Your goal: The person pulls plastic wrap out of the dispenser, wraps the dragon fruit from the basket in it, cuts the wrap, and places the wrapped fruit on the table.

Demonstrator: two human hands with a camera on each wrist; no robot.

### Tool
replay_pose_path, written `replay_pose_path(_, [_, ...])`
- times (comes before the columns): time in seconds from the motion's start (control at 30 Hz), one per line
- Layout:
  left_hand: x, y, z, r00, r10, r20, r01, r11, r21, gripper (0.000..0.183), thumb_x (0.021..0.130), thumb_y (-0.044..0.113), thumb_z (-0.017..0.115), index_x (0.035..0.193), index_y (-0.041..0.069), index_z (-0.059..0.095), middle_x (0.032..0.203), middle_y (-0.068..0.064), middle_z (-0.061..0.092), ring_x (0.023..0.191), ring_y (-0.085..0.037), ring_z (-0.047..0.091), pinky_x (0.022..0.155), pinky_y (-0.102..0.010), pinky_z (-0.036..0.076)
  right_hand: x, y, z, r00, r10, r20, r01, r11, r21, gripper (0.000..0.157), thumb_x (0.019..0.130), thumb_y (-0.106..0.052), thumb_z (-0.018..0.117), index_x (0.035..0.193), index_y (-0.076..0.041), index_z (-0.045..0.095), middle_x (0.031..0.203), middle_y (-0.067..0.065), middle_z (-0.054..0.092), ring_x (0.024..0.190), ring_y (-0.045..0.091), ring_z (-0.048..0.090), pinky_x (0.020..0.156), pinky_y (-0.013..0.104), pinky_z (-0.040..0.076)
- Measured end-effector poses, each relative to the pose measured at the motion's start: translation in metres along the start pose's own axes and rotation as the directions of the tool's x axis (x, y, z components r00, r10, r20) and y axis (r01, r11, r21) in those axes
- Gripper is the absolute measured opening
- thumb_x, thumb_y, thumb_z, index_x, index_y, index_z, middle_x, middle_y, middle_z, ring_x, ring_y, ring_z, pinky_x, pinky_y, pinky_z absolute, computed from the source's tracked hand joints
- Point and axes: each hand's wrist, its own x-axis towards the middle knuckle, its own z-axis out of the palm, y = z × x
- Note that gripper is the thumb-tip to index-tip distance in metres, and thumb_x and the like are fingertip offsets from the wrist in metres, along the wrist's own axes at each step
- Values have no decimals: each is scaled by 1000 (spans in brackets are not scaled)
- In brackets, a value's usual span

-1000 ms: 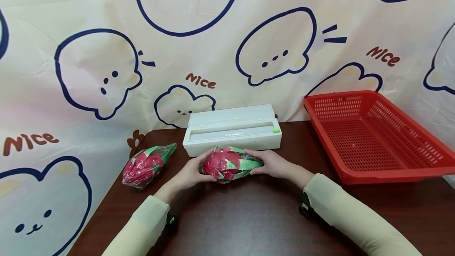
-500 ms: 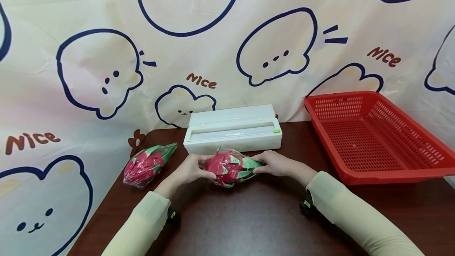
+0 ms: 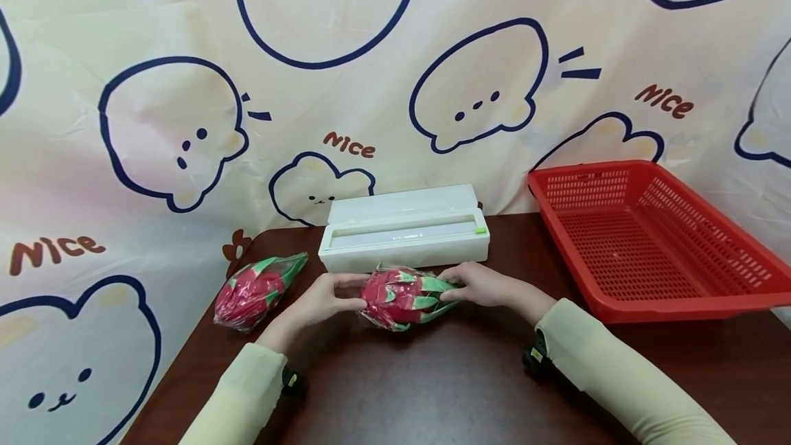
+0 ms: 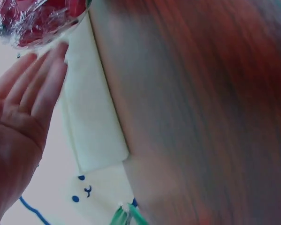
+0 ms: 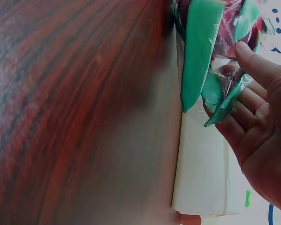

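A dragon fruit (image 3: 398,296) in clear plastic film lies on its side before the white box, its green leaf tips pointing right. My right hand (image 3: 485,285) holds it by the leafy end; in the right wrist view the thumb (image 5: 248,54) lies on the near side and the fingers sit behind the leaves. My left hand (image 3: 321,304) is at the fruit's left end, fingers fairly straight. In the left wrist view the fingers (image 4: 39,84) stand just short of the crinkled film. A second wrapped dragon fruit (image 3: 256,292) lies to the left.
Behind the fruit stands a white cling-film box (image 3: 404,253) with its lid raised. A red plastic basket (image 3: 686,307) sits at the right. The dark brown table (image 3: 408,383) ends at a wall covering (image 3: 395,88) with cartoon bears.
The dragon fruit between my hands has come slightly toward me and down onto the table. My left hand has loosened and drawn a little to the left; the right stays on the leafy end.
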Motion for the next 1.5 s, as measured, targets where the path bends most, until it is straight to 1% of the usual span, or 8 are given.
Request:
replay_pose_path(0.17, [-12, 6, -1, 990, 97, -100, -92, 994, 62, 75, 69, 36, 76, 134, 17, 44, 129, -2, 49, 111, -20, 50, 85, -39, 44, 0, -3, -1, 1000, -7, 28, 6, 999, 34, 25, 86, -32, 58, 106, -18, 64, 86, -12, 59, 76, 6, 50, 71, 26, 41])
replay_pose_path(0.4, [-16, 14, 5, 979, 202, -28, -198, 976, 95, 79, 68, 28, 77, 137, 27, 38, 140, 4, 34, 122, -17, 38, 88, -41, 42, 2, -1, -2, 998, -37, 48, 35, 998, 55, 23, 88, -32, 55, 108, -22, 63, 90, -14, 60, 78, 6, 50, 73, 25, 41])
replay_pose_path(0.7, [-3, 8, 12, 994, 110, 10, -111, 988, 106, 71, 67, 38, 76, 130, 36, 44, 121, 7, 52, 107, -12, 49, 87, -35, 42, 6, 0, 2, 999, -24, 45, 22, 999, 46, 31, 89, -31, 54, 118, -20, 60, 100, -15, 60, 81, 4, 51, 75, 24, 42])
replay_pose_path(0.93, [-4, 19, 8, 996, 83, 40, -85, 994, 70, 72, 71, 31, 75, 134, 28, 41, 125, 3, 50, 110, -15, 49, 87, -35, 42, 1, -4, -1, 995, 56, -88, -54, 998, 27, 49, 83, -39, 61, 127, -19, 53, 121, -5, 55, 103, 6, 50, 90, 33, 40])
replay_pose_path(1.13, [-25, 21, 5, 990, 93, -103, -89, 995, 46, 65, 76, 26, 72, 134, 18, 44, 127, -3, 50, 110, -22, 51, 85, -44, 43, -6, -14, 4, 992, 48, -116, -48, 999, -1, 62, 80, -49, 60, 133, -20, 45, 128, -4, 48, 110, 10, 47, 92, 35, 38])
replay_pose_path(1.23, [-31, 9, 5, 972, 181, -146, -154, 971, 184, 57, 77, 31, 70, 130, 25, 49, 125, 9, 51, 108, -11, 52, 86, -37, 44, -7, -18, 6, 995, 23, -97, -27, 999, -41, 69, 77, -53, 61, 135, -20, 42, 129, -2, 47, 109, 10, 46, 92, 34, 37])
replay_pose_path(1.33, [-35, 7, 6, 954, 277, -115, -224, 914, 338, 60, 77, 27, 71, 132, 28, 46, 127, 11, 49, 112, -6, 48, 87, -31, 43, -7, -18, 8, 997, 8, -82, -13, 998, -61, 74, 75, -52, 64, 137, -21, 39, 130, -2, 47, 109, 7, 45, 93, 33, 37])
replay_pose_path(1.5, [-34, 3, 9, 934, 348, -82, -282, 858, 429, 73, 72, 20, 75, 135, 27, 41, 128, 6, 48, 111, -9, 50, 85, -29, 44, -4, -15, 14, 997, 2, -75, -8, 996, -84, 75, 72, -48, 69, 137, -24, 39, 127, -4, 49, 103, 6, 46, 90, 31, 38])
